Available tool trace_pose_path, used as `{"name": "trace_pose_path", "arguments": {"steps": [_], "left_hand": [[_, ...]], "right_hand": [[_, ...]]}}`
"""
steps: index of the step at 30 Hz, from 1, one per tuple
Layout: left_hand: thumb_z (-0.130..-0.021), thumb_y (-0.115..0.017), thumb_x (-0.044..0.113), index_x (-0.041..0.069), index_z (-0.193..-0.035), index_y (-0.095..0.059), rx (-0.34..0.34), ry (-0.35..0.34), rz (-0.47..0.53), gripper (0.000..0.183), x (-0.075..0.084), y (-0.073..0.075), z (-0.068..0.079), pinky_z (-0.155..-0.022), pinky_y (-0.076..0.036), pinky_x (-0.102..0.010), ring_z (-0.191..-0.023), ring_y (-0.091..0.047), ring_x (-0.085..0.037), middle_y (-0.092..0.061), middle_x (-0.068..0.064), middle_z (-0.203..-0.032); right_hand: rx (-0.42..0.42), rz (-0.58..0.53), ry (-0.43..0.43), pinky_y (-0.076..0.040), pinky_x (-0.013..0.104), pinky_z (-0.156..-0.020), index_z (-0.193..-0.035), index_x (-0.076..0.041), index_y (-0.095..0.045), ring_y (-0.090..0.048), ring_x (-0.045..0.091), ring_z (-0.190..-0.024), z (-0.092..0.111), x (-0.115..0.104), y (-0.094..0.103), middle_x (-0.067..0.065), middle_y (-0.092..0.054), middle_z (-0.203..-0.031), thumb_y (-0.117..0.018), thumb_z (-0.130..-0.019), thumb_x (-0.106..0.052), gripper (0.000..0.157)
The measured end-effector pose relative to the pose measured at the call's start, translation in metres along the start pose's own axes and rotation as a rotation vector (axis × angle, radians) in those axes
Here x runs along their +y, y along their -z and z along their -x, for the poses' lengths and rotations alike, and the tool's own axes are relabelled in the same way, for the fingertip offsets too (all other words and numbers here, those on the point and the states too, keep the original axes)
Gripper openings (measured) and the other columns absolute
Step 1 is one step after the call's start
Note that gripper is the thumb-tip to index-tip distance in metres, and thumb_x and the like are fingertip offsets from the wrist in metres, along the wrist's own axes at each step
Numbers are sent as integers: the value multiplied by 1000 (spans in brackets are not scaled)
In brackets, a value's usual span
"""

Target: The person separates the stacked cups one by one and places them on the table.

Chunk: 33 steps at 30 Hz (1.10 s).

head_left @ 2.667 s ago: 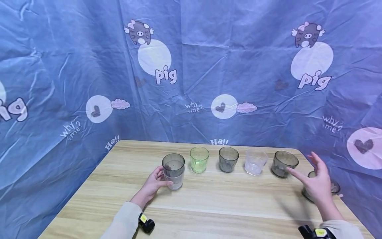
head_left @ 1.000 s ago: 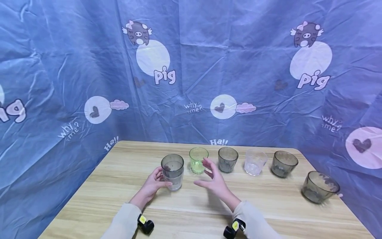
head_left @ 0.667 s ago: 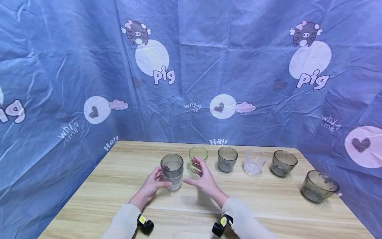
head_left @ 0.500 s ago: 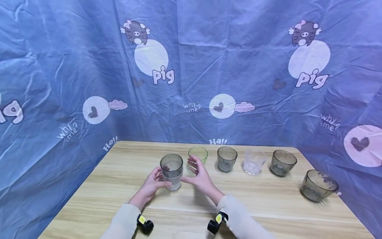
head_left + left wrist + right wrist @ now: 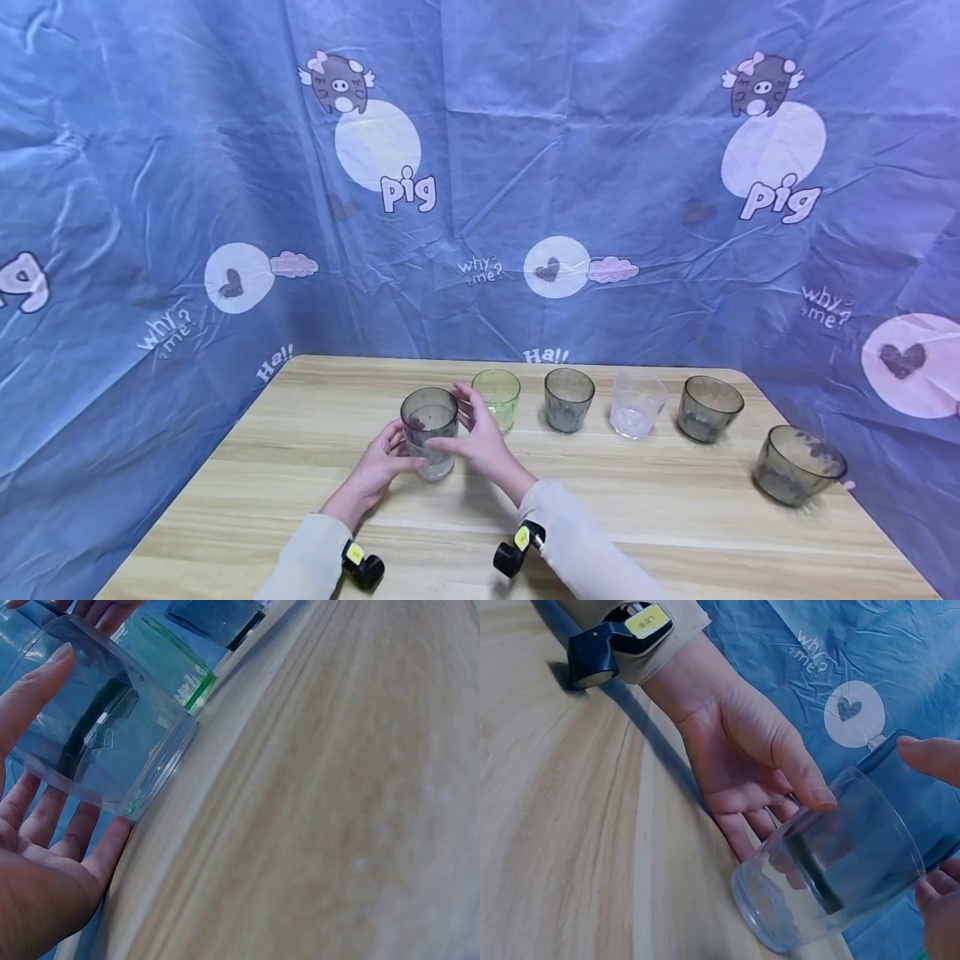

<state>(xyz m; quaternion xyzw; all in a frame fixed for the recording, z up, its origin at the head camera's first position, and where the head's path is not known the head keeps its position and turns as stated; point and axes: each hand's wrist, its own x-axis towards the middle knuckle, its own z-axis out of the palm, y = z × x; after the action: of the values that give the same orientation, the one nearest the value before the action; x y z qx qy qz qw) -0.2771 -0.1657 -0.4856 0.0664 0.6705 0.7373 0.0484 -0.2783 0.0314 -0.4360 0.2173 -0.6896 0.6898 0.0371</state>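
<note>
A smoky grey glass (image 5: 422, 432) sits nested inside a clear glass (image 5: 769, 900), both upright on the table. My left hand (image 5: 375, 468) holds the clear glass, thumb on the near side and fingers around the left. From the right, my right hand (image 5: 483, 440) grips the grey glass near its upper part, with its thumb in front and fingers behind. In the right wrist view, the grey glass's base shows as a dark band through the clear wall. Just behind my right hand stands a green glass (image 5: 498, 392).
Right of the green glass stand a grey glass (image 5: 568, 402), a clear glass (image 5: 636, 408) and a wider grey glass (image 5: 708, 410). Another wide grey glass (image 5: 797, 468) stands near the right edge of the wooden table (image 5: 637, 517). A blue printed curtain (image 5: 480, 317) hangs behind.
My right hand has come from the wide grey glass at the right, across the table, to the nested glasses, and now grips the upper one. The left hand stays in place.
</note>
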Motion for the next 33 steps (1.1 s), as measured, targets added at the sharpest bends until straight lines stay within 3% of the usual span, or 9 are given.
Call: {"name": "trace_pose_path", "arguments": {"steps": [9,13,26,33], "left_hand": [[-74,-73,-13,-6,-144,-36,-18,5,-1,80,-1,1,-1,-97,-48,-28,-118,-55,-22,-51,-23,-140],[-74,-72,-14,-6,-145,-35,-20,1,0,80,-1,1,-2,-96,-48,-27,-115,-56,-18,-49,-24,-142],[-74,-72,-13,-4,-146,-35,-14,17,1,82,1,0,0,-98,-48,-30,-125,-51,-28,-46,-25,-145],[-73,-72,-14,-5,-145,-35,-22,12,5,82,0,0,0,-97,-48,-28,-119,-54,-20,-47,-25,-144]], "right_hand": [[-5,30,0,-26,46,-117,-147,8,-33,-42,39,-135,-11,0,-6,26,-45,-143,-86,-65,7,97],[-16,11,-15,-30,44,-115,-146,9,-35,-45,39,-133,-13,-3,-6,25,-48,-142,-86,-63,10,98],[-53,122,-25,-39,42,-110,-140,14,-43,-51,39,-128,-17,-8,-1,27,-54,-137,-88,-61,10,91],[-49,116,-40,-40,40,-109,-139,11,-48,-53,37,-128,-17,-10,-1,24,-57,-135,-89,-60,9,89]]}}
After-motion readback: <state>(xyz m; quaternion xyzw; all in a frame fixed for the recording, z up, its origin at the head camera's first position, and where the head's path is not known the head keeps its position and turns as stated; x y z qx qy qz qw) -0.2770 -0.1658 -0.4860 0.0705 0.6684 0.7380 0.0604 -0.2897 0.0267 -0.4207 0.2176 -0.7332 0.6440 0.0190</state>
